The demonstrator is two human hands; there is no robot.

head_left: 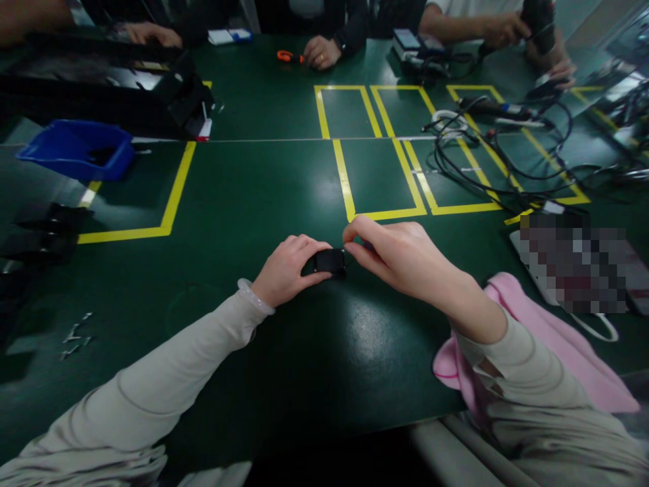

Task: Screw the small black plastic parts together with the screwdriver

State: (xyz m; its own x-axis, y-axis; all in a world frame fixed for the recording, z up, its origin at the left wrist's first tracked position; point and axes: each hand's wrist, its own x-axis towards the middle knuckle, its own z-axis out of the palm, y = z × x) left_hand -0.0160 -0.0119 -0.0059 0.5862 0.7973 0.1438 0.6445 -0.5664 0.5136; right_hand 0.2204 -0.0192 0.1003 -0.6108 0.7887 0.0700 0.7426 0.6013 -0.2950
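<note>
A small black block-like part [330,261] rests at the middle of the green table. My left hand [290,269] grips it from the left, thumb on the near side and fingers on the far side. Just right of the part, my right hand [393,256] has its thumb and index finger pinched close to the part's right end. Something thin and dark shows between those fingertips, too small to make out.
Several small metal pieces [76,336] lie at left, below a blue bin [78,150]. Black cables [471,166], a pink cloth [537,331] and a blurred-out flat object [572,264] are at right. Other people's hands [322,53] are across the green table [253,189].
</note>
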